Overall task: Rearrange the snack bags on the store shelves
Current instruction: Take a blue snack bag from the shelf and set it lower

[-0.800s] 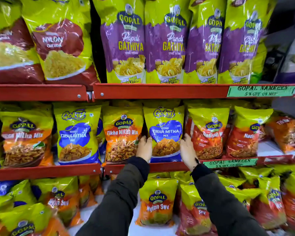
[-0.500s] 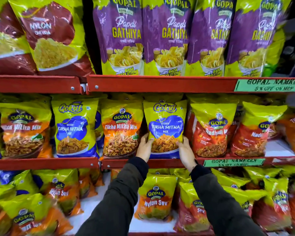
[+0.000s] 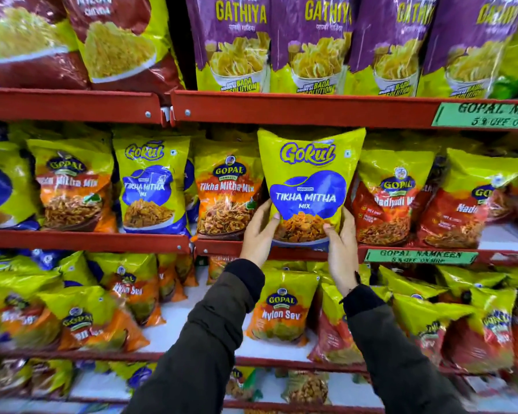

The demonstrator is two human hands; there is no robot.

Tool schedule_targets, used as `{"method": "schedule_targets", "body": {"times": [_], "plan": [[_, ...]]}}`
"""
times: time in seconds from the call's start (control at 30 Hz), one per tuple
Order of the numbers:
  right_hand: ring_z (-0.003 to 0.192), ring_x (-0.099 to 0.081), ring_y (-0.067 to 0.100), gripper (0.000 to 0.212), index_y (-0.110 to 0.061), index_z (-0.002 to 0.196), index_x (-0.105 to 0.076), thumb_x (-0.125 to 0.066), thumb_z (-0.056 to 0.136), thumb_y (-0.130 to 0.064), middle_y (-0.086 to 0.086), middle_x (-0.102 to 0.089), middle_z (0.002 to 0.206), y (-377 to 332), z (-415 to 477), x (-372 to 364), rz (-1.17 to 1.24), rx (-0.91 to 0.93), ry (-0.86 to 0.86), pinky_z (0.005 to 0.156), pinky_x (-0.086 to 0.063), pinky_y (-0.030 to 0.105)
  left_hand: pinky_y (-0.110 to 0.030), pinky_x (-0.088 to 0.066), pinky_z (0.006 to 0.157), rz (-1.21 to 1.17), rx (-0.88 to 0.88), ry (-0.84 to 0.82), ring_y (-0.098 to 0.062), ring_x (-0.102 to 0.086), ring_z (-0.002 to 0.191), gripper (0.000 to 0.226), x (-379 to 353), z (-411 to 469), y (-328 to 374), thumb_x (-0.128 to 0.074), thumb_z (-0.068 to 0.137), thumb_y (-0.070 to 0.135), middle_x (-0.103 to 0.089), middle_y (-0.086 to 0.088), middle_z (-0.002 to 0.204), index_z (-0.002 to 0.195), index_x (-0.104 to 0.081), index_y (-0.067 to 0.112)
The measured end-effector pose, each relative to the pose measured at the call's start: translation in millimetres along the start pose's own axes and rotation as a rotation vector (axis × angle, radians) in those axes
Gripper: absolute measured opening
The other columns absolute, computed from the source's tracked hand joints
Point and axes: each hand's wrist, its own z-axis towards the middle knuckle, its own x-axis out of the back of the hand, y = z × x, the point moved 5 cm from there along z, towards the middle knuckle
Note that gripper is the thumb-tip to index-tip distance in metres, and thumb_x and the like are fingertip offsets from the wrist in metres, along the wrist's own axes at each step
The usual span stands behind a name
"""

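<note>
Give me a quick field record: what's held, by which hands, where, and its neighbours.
held item: Gokul Tikha Mitha Mix bag, upright
left hand: grips bag's lower left edge
right hand: grips bag's lower right edge
location: middle shelf, front of row
left neighbour: Gopal Tikha Mitha Mix bag
right neighbour: Gopal red bag
</note>
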Motion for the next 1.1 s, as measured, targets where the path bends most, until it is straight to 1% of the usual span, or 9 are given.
{"method": "schedule_targets", "body": {"times": [0.2, 0.27, 0.4, 0.57, 0.7, 0.87, 0.93, 1.03, 1.1], "plan": [[0.133, -0.041, 0.007, 0.057, -0.018, 0.149, -0.039, -0.048, 0.094, -0.031, -0.007, -0.045, 0.141, 17, -68, -10, 0.002, 0.025, 0.043, 0.109, -0.03, 0.016, -0.04, -0.041, 0.114, -0.008, 0.014, 0.052, -0.023, -0.05, 0.137, 0.044, 36, -50, -31, -0.056, 0.097, 0.015, -0.056, -0.01, 0.144, 0.14, -0.05, 0.007], [0.132, -0.04, 0.006, 0.056, -0.021, 0.147, -0.04, -0.049, 0.093, -0.032, -0.006, -0.045, 0.143, 33, -94, -21, -0.008, -0.022, 0.004, 0.109, -0.029, 0.015, -0.035, -0.046, 0.108, -0.013, 0.066, 0.069, -0.017, -0.056, 0.128, 0.043, 54, -72, -53, -0.055, 0.097, 0.013, -0.059, -0.008, 0.139, 0.139, -0.051, 0.008], [0.14, -0.038, 0.015, 0.057, -0.023, 0.146, -0.039, -0.05, 0.091, -0.03, -0.003, -0.044, 0.148, 74, -142, -53, -0.047, -0.15, -0.106, 0.119, -0.028, 0.036, -0.016, -0.05, 0.09, -0.019, 0.244, 0.126, -0.001, -0.063, 0.105, 0.037, 92, -115, -111, -0.055, 0.097, 0.009, -0.063, -0.008, 0.129, 0.134, -0.055, 0.007], [0.142, -0.038, 0.022, 0.057, -0.013, 0.146, -0.041, -0.053, 0.093, -0.031, -0.001, -0.043, 0.146, 128, -187, -98, -0.142, -0.3, -0.275, 0.122, -0.025, 0.039, -0.027, -0.047, 0.101, 0.009, 0.44, 0.209, -0.02, -0.056, 0.12, 0.037, 146, -151, -181, -0.055, 0.094, 0.001, -0.058, -0.018, 0.139, 0.131, -0.056, 0.002], [0.142, -0.041, 0.031, 0.049, -0.003, 0.145, -0.042, -0.057, 0.099, -0.012, 0.016, -0.047, 0.15, 168, -200, -139, -0.177, -0.446, -0.375, 0.122, -0.028, 0.05, -0.041, -0.042, 0.108, 0.063, 0.538, 0.221, -0.024, -0.055, 0.12, 0.038, 185, -145, -218, -0.055, 0.094, -0.001, -0.056, -0.025, 0.14, 0.132, -0.055, -0.002], [0.125, -0.047, 0.016, 0.033, -0.024, 0.125, -0.049, -0.058, 0.098, -0.008, -0.002, -0.054, 0.128, 188, -177, -193, -0.197, -0.503, -0.41, 0.106, -0.032, 0.025, -0.02, -0.047, 0.095, 0.068, 0.614, 0.231, -0.016, -0.052, 0.115, 0.036, 223, -106, -254, -0.052, 0.096, 0.0, -0.057, -0.023, 0.139, 0.131, -0.055, -0.001], [0.125, -0.048, 0.016, 0.034, -0.018, 0.13, -0.052, -0.057, 0.098, -0.006, -0.001, -0.055, 0.129, 199, -167, -213, -0.185, -0.555, -0.398, 0.107, -0.033, 0.026, -0.014, -0.048, 0.091, 0.069, 0.648, 0.202, -0.018, -0.054, 0.117, 0.037, 234, -86, -268, -0.05, 0.098, 0.001, -0.055, -0.022, 0.141, 0.134, -0.054, 0.0], [0.13, -0.052, 0.026, 0.037, -0.004, 0.135, -0.053, -0.057, 0.098, -0.004, 0.015, -0.059, 0.138, 222, -158, -235, -0.214, -0.665, -0.384, 0.118, -0.035, 0.042, -0.032, -0.04, 0.108, 0.087, 0.734, 0.149, -0.031, -0.052, 0.132, 0.04, 245, -65, -286, -0.047, 0.1, 0.004, -0.052, -0.02, 0.145, 0.14, -0.05, 0.001], [0.127, -0.055, 0.027, 0.037, -0.002, 0.134, -0.052, -0.057, 0.097, -0.003, 0.02, -0.06, 0.139, 232, -161, -245, -0.22, -0.729, -0.38, 0.117, -0.037, 0.04, -0.037, -0.039, 0.112, 0.131, 0.782, 0.082, -0.03, -0.054, 0.128, 0.041, 249, -61, -295, -0.045, 0.101, 0.007, -0.056, -0.015, 0.14, 0.142, -0.047, 0.003]]}}
